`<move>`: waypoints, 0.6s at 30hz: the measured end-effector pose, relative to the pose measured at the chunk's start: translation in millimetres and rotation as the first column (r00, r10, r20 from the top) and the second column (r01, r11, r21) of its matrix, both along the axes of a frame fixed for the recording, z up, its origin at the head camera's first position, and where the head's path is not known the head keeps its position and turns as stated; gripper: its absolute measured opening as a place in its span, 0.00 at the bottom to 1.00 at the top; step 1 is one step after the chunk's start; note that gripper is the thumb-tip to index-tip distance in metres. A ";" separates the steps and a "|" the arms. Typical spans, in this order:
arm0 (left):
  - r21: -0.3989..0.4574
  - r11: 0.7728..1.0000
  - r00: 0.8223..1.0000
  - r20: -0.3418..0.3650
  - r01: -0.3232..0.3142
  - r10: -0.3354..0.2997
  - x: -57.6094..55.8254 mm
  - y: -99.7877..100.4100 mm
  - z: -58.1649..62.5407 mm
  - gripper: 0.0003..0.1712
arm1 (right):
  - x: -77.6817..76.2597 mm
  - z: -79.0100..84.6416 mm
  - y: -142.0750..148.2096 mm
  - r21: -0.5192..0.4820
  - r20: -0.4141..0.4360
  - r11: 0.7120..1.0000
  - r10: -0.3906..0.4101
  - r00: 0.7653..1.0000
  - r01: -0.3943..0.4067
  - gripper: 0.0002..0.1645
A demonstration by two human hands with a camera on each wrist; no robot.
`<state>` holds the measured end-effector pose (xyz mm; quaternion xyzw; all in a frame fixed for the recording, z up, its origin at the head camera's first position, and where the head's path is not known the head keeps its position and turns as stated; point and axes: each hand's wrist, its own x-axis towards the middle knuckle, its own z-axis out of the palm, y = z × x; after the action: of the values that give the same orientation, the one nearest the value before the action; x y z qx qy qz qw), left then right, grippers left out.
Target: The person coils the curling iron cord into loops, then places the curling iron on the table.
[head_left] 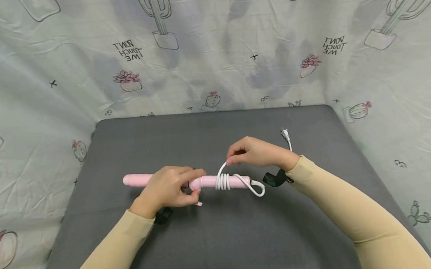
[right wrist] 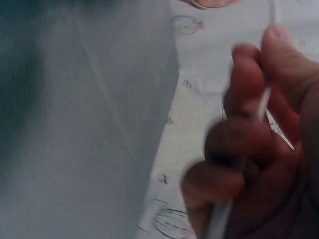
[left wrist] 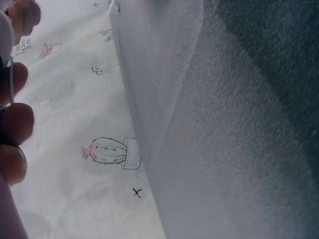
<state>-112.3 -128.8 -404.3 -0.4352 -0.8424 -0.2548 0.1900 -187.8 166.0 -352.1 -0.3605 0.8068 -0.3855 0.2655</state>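
Observation:
A pink curling iron (head_left: 137, 180) lies across the middle of the grey table (head_left: 221, 233). My left hand (head_left: 172, 188) grips its middle, fingers curled over the barrel. Several turns of white cord (head_left: 223, 181) are wound round the handle end. My right hand (head_left: 251, 152) pinches the cord just above those turns; in the right wrist view the cord (right wrist: 261, 107) runs between the curled fingers (right wrist: 244, 79). The white plug (head_left: 285, 134) lies on the table behind the right wrist. The left wrist view shows only fingertips (left wrist: 17, 122) at its left edge.
A cactus-print cloth (head_left: 210, 48) hangs behind and beside the table. Black wrist straps (head_left: 275, 178) sit on both forearms. Bare grey surface stretches in front of the hands and toward the back edge.

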 end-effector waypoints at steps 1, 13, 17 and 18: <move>0.022 1.000 1.000 0.001 0.008 -0.009 -0.1 0.0 -0.9 0.20 | -0.1 -2.7 0.6 -0.013 0.036 1.000 0.007 0.999 -0.006 0.07; 0.204 0.975 0.991 0.111 -0.093 0.072 -4.4 8.9 -13.1 0.20 | 26.5 -25.7 -12.9 -0.267 -0.088 0.962 -0.090 0.992 0.063 0.08; 0.247 0.963 0.987 0.138 -0.112 0.079 -4.0 13.2 -15.9 0.20 | 39.0 -19.7 -22.2 -0.239 -0.152 0.967 -0.124 0.981 0.085 0.11; 0.258 0.961 0.987 0.146 -0.105 0.068 -4.0 14.4 -16.4 0.20 | 41.5 -19.3 -24.1 -0.232 -0.129 0.969 -0.120 0.984 0.087 0.12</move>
<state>-116.3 -114.4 -420.8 -0.3502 -0.8300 -0.3854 0.1996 -146.3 141.9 -371.4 -0.3720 0.7926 -0.4611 0.1443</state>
